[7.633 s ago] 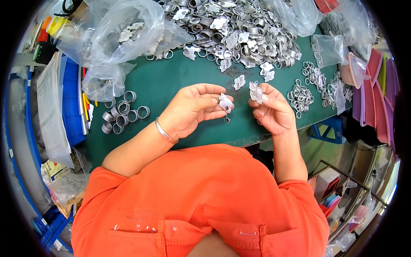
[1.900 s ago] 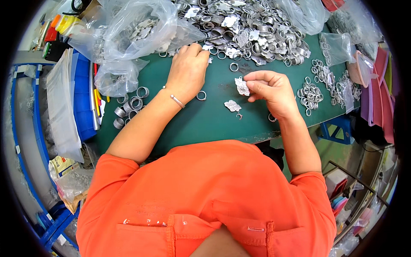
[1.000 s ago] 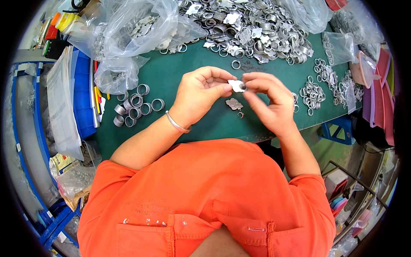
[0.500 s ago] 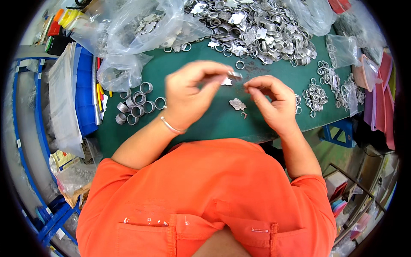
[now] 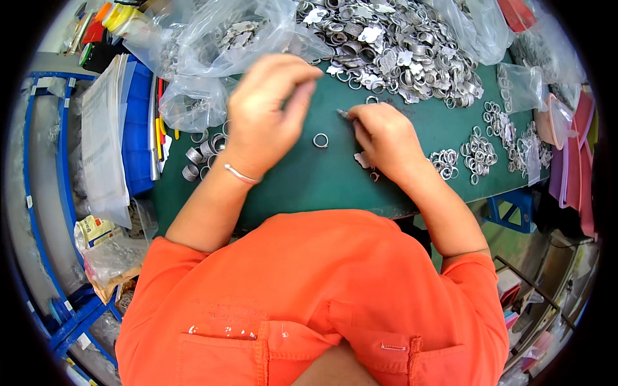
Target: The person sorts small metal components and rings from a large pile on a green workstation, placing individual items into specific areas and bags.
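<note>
In the head view, the left hand (image 5: 267,106) is seen blurred at upper centre-left, above the green table (image 5: 290,193); whether anything is gripped by its thumb and forefinger cannot be told. A small grey metal piece (image 5: 343,113) is pinched narrowly at the fingertips of the right hand (image 5: 386,136), just right of the frame's centre. A single ring (image 5: 320,147) is laid between the hands, touched by neither. A flat metal plate (image 5: 362,159) is partly covered by the right hand. A heap of metal parts (image 5: 402,55) is spread across the upper centre, and wide bands (image 5: 193,156) are grouped at left.
</note>
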